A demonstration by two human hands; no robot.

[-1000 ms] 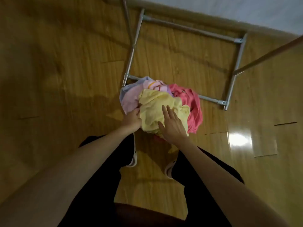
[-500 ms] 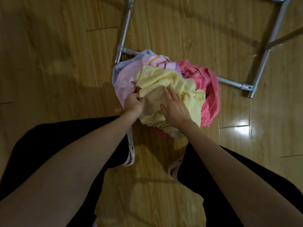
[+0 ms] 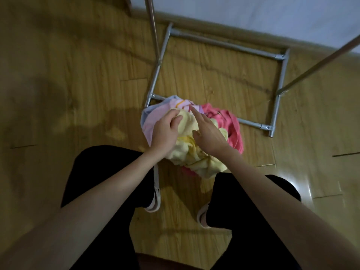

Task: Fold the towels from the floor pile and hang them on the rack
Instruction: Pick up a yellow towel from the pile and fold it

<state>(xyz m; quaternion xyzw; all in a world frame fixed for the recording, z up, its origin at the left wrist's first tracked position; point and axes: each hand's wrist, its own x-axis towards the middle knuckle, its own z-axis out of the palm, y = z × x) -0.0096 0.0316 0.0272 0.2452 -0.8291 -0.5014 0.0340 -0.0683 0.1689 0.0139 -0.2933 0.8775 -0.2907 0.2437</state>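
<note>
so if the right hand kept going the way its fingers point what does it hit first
Probably the striped pink towel at the top of the pile: the right hand has its index fingertip at that towel's edge, above the yellow towel. Depth is unclear, so it may already touch.

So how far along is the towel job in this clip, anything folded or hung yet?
Nothing looks done: no towel shows on the visible parts of the rack. In hand: the left hand grips the yellow towel on top of the pile, while the right hand rests on it with straight fingers. Left: the pink towel, the pale pink towel and the others beneath all remain heaped on the floor, unfolded.
</note>
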